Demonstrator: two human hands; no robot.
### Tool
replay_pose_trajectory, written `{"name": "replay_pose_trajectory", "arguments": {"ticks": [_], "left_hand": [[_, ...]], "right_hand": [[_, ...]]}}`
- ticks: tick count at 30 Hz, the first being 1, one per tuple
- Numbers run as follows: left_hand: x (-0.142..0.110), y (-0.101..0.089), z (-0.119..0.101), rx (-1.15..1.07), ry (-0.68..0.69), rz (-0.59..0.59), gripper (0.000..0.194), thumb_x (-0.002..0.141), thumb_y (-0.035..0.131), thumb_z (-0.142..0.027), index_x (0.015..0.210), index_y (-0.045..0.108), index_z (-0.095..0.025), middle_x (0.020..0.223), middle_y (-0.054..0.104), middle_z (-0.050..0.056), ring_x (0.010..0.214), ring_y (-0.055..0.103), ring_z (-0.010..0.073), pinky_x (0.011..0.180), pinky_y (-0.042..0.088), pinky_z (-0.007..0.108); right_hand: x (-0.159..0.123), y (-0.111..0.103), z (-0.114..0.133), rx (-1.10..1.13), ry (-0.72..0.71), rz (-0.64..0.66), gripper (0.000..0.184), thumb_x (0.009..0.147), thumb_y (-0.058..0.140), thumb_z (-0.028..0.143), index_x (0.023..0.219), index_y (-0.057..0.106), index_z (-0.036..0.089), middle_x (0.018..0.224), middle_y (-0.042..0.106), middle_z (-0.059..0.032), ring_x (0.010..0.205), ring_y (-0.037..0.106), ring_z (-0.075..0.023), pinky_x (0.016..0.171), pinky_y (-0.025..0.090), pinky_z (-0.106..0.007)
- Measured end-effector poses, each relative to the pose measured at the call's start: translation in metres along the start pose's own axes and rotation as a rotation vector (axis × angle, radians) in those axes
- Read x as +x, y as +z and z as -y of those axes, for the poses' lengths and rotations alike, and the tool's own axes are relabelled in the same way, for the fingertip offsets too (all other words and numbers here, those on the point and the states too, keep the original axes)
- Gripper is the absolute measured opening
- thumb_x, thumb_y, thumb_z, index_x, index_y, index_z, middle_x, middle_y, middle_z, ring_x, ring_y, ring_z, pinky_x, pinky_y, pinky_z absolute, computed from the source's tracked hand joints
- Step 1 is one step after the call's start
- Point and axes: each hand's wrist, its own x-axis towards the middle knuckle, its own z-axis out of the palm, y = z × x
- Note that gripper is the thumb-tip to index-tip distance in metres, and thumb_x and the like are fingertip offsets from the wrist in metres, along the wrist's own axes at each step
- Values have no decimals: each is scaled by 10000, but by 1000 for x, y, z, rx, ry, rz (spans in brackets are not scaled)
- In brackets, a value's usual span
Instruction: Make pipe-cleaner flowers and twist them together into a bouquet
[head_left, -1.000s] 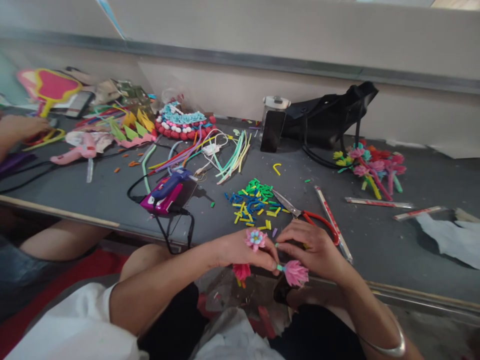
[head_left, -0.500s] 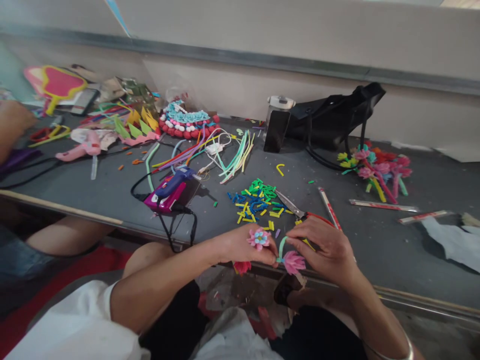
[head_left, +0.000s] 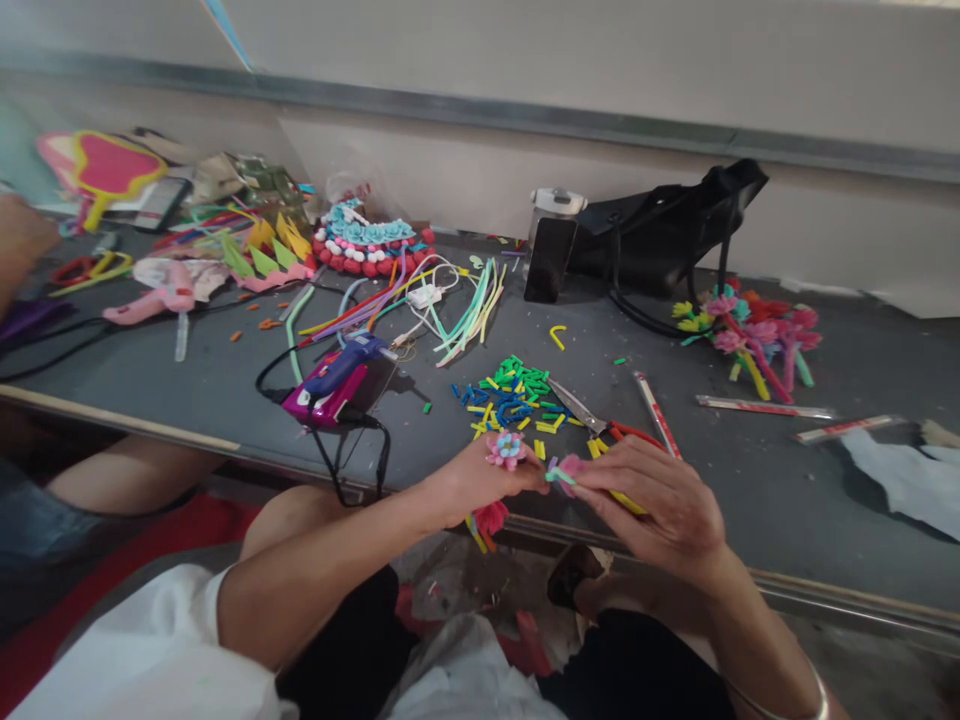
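Pink flower (head_left: 573,466) with a pale green strip (head_left: 559,476) at its base, held up at the near edge of the desk (head_left: 750,480), between left grip (head_left: 480,480) and right grip (head_left: 660,500). Looks very light, soft and fuzzy; probably bendy rather than stiff, unlikely to slip, but easily crushed at the petals. Best taken by the strip or the gathered base, with only a gentle pinch on the petals. Left grip apparently pinching the green end with the fingertips; right grip closed on the petal side. Close by the strip, a bit of purple, whether held or lying behind impossible to tell.

Over the back of the left grip, a pink-and-blue flower (head_left: 506,450); below, a red flower (head_left: 491,517) with yellow and orange strips, its support hidden.

Farther out, a heap of short cut pieces (head_left: 510,395) in green, blue and yellow, with scissors (head_left: 576,402) beside it, red handles partly behind the right grip. To the left, a blue glue gun (head_left: 346,365) on a magenta box (head_left: 319,408); to the right, a bunch of flowers (head_left: 761,335) near a black bag (head_left: 667,235).
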Motion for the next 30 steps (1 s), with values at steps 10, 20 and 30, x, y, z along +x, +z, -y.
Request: {"name": "replay_pose_trajectory", "arguments": {"ticks": [10,20,30], "left_hand": [[1,0,-5,-440,-48,-63,190,603,751,-220,665,599,-124,482,379,-96,439,226,26,447,97,228],[-2,-5,-5,-549,-66,176,141,651,720,-207,701,617,-126,484,489,-70,390,234,16,415,129,204],[-10,-3,-8,-151,-30,420,127,669,741,-242,722,721,-128,704,695,29,571,517,82,517,354,201]], "right_hand": [[1,6,0,80,74,108,113,886,620,139,935,685,217,810,717,-29,759,644,-164,732,507,-317],[-1,9,-9,110,169,53,102,889,604,158,911,676,227,842,712,-48,799,657,-192,722,516,-322],[-1,8,-9,233,226,176,105,925,589,233,884,683,210,754,681,-28,706,608,-153,653,459,-287]]}}
